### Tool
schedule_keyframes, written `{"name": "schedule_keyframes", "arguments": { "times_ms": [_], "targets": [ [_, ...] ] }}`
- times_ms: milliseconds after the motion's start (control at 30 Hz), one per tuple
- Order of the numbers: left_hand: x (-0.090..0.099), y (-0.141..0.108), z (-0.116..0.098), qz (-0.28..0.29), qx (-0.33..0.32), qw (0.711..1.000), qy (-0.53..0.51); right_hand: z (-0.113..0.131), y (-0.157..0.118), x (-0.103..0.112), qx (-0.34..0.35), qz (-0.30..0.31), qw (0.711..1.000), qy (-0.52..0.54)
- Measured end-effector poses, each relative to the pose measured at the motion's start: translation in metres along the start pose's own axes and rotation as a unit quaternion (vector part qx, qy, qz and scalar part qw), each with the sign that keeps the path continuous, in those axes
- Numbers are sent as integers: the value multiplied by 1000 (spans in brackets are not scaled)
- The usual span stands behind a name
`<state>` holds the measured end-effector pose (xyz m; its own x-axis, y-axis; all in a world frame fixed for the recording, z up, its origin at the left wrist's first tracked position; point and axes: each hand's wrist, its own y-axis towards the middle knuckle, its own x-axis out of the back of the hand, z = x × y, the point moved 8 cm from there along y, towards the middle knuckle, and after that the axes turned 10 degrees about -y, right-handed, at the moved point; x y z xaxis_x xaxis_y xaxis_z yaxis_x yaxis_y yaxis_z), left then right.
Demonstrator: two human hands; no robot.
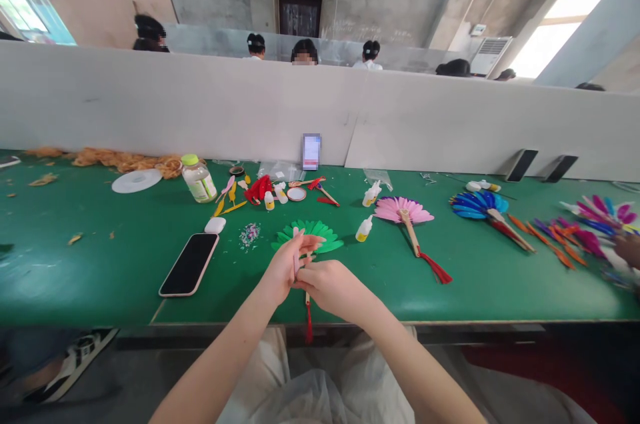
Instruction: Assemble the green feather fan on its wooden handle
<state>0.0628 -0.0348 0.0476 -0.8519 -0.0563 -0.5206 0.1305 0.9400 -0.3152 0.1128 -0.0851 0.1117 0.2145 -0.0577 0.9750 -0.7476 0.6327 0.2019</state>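
Both my hands meet above the handle of a green feather fan [320, 235] that lies at the table's near middle. A thin pale pink strip [296, 254], perhaps a feather, stands upright between them. My left hand [287, 264] supports it against the palm, thumb up and fingers stretched to the right. My right hand [325, 281] pinches its lower end with fingers curled. Below them the fan's red tassel [309, 324] hangs over the table edge. Small purple and white bits [249, 235] lie left of the fan, and a small glue bottle [365, 229] stands right of it.
A phone [190, 264], a jar [199, 179] and a white disc [137, 181] are on the left. Pink [404, 209] and blue [477, 204] fans lie right. Another person's hand [627, 247] is at the far right among loose feathers. A white partition [225, 111] stands behind.
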Motion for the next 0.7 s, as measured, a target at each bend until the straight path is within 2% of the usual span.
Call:
{"name": "schedule_keyframes", "arguments": {
  "times_ms": [100,200,300,433,567,700],
  "targets": [
    [-12,-4,1,49,41,996,-56,0,-3,10,17,-25,998,46],
    [-18,-9,-6,71,43,991,-102,-11,-9,18,-30,-59,986,154],
    [-22,-13,-17,73,29,990,-114,-24,-18,18,-94,-64,951,288],
    [-25,-19,-32,73,-23,992,-100,-30,-28,6,-160,-27,892,422],
    [-27,-24,-39,65,-65,993,-70,-32,-32,-6,-205,-18,847,490],
    [-31,-32,-42,68,-96,992,-36,-30,-28,-12,-209,-35,817,536]
  ]
}}
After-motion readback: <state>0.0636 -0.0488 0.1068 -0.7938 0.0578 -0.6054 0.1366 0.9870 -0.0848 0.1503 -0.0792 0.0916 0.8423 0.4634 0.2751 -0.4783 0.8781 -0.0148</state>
